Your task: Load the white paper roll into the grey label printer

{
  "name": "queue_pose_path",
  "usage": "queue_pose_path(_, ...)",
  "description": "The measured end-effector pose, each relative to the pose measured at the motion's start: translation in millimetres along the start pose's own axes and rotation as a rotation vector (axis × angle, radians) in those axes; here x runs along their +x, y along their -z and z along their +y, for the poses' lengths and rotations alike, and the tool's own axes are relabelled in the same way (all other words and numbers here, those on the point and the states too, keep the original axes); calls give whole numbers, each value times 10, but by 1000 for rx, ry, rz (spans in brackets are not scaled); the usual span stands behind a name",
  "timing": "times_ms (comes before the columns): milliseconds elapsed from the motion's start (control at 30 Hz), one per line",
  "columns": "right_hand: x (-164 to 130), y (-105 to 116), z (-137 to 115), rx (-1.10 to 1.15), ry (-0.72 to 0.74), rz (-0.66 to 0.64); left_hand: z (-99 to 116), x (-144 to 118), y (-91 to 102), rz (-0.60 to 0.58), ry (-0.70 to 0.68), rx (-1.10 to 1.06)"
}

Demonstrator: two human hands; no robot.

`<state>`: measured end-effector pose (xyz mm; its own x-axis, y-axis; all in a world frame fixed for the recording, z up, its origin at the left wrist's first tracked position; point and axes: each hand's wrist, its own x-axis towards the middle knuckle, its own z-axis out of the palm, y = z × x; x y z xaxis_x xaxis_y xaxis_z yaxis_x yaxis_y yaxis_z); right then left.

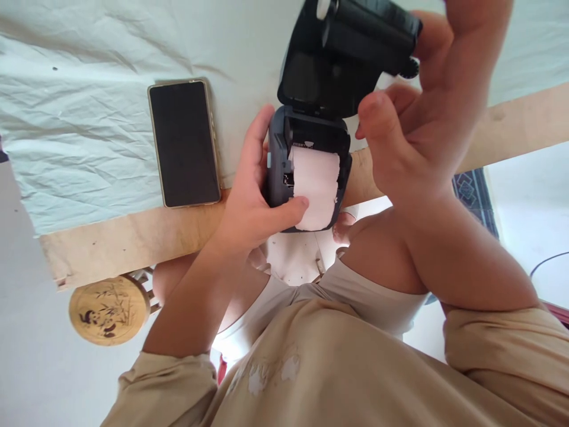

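A small dark portable receipt printer (276,154) is held up over the table's near edge, its black lid (329,65) swung up and away from the body. White paper (316,184) from a roll lies in the printer's bay, its loose end toward me. Around the printer's left side wraps my left hand (262,196), with the thumb pressing on the paper's edge. My right hand (413,118) is at the right of the raised lid, fingers behind its far corner and thumb apart near the hinge side. Part of those fingers is hidden by the lid.
A phone (184,145) with a dark screen lies left of the printer on the pale wrinkled cloth (89,118). The table's bare wooden edge (133,240) runs across in front of me. A round wooden stool (109,311) stands at the lower left.
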<state>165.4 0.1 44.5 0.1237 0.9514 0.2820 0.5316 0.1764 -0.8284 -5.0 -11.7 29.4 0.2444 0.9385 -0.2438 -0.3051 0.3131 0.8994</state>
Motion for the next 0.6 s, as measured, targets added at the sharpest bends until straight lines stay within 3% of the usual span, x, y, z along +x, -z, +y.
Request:
queue_pose_path(100, 12, -17, 18, 55, 348, 134, 15, -27, -39, 11, -12, 0)
queue_pose_path(267, -56, -4, 42, -37, 369, -99, -58, -7, 16, -20, -57, -6)
queue_pose_path(433, -87, -13, 75, -39, 417, -109, -295, 178, 282, -259, -217, 93)
queue_pose_path(600, -73, -19, 103, -51, 429, -154, -345, 208, 340, -319, -284, 35)
